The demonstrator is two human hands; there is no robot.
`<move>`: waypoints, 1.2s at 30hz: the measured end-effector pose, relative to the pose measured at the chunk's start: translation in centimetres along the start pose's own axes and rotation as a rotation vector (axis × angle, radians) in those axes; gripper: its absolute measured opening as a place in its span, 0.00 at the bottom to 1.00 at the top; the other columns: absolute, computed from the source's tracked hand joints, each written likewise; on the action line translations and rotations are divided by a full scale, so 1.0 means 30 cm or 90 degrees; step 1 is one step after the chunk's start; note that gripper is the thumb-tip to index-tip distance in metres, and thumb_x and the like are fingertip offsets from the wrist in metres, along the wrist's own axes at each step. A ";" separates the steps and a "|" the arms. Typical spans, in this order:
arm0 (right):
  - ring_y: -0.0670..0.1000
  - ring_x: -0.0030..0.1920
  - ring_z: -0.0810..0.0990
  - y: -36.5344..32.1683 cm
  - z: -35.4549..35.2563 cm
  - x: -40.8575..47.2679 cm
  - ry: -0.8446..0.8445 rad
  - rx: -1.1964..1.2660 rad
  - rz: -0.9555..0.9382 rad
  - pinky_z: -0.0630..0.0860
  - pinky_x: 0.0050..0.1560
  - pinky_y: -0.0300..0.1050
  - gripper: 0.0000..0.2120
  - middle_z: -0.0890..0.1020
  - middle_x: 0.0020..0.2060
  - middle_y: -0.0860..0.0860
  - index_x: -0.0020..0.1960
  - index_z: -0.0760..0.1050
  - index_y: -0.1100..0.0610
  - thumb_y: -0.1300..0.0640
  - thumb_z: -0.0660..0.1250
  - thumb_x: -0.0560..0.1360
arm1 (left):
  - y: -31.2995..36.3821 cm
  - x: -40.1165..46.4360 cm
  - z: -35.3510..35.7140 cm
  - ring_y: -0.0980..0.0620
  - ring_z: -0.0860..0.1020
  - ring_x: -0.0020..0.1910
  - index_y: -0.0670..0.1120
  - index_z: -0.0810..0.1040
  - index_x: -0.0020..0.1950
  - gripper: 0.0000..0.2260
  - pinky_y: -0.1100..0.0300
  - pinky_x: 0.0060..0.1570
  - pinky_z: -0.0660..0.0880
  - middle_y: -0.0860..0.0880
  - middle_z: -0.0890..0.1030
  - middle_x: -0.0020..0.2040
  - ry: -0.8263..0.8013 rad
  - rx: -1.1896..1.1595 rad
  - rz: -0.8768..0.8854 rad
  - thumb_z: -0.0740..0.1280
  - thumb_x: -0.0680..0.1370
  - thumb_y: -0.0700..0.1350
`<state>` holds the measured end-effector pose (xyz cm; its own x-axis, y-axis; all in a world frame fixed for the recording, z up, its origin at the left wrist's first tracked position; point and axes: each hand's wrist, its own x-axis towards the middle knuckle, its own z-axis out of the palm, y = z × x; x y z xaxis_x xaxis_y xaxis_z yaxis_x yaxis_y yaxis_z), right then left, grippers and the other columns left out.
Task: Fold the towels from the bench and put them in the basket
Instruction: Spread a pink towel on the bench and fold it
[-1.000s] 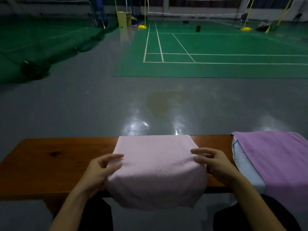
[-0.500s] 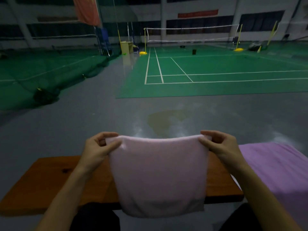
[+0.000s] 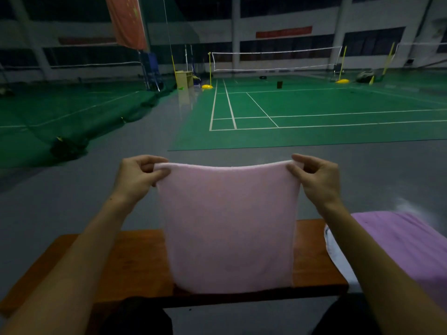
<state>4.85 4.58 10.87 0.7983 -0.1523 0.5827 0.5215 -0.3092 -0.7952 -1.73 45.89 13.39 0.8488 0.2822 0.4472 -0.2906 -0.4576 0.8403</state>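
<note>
Head view, the only one: both arms reach forward and lift a pale pink towel (image 3: 228, 228) by its two top corners. The left hand (image 3: 136, 177) pinches the left corner, thumb in front of the cloth and curled fingers behind it. The right hand (image 3: 314, 180) pinches the right corner the same way, fingers bent over the upper edge. Neither hand is spread; each is closed on the cloth alone. The towel hangs upright between them, its top edge sagging slightly in the middle, its lower edge reaching down in front of the near side of the wooden desk (image 3: 135, 259); whether that edge touches the wood cannot be told.

At the right end of the desk lies a purple towel (image 3: 408, 245) on top of a white towel (image 3: 338, 259), whose edge shows just left of it. The right forearm crosses in front of both, and the frame edge cuts off the purple one. The hanging cloth hides the middle of the desk. Dark trouser legs show dimly at the bottom. Beyond the desk lie a grey floor (image 3: 72, 194) and a green badminton court (image 3: 314, 105) with a net (image 3: 273, 60), all in low light. No basket can be made out.
</note>
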 end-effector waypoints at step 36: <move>0.53 0.49 0.85 -0.160 -0.178 -0.116 -0.073 0.079 0.192 0.85 0.44 0.53 0.18 0.84 0.51 0.53 0.54 0.79 0.56 0.43 0.74 0.73 | 0.152 -0.171 -0.010 0.54 0.78 0.31 0.46 0.83 0.44 0.12 0.60 0.27 0.74 0.49 0.84 0.37 0.117 -0.175 -0.045 0.77 0.77 0.53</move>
<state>-2.05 1.58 13.57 0.9472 -0.1101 0.3011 0.2837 -0.1493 -0.9472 -7.53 42.59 15.03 0.7847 0.4634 0.4116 -0.3631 -0.1945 0.9112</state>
